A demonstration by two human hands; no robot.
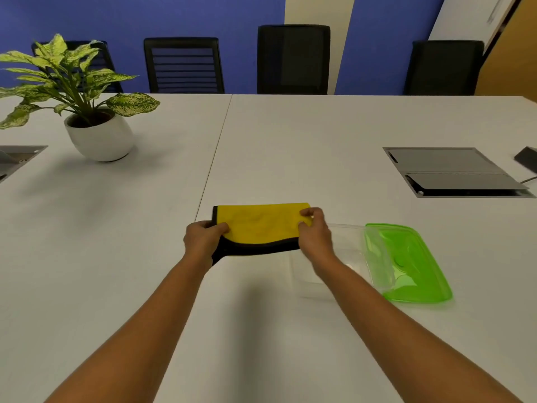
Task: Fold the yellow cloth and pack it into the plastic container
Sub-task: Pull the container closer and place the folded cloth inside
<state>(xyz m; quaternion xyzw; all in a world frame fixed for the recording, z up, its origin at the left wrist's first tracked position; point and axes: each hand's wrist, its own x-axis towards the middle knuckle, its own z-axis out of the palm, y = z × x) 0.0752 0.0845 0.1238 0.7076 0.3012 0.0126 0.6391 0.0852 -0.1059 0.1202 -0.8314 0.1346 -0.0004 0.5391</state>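
four black chairs [293,59] line a blue wall [145,16] behind the white table [290,135].

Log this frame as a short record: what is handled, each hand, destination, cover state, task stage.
handled: yellow cloth with black trim, looks folded into a strip, on or just above the white table
left hand: grips the cloth's left end
right hand: pinches the cloth's right end
destination: clear plastic container, open, empty, right of the cloth
cover state: translucent green lid, off, overlapping the container's right edge
stage: folding under way; cloth not yet packed
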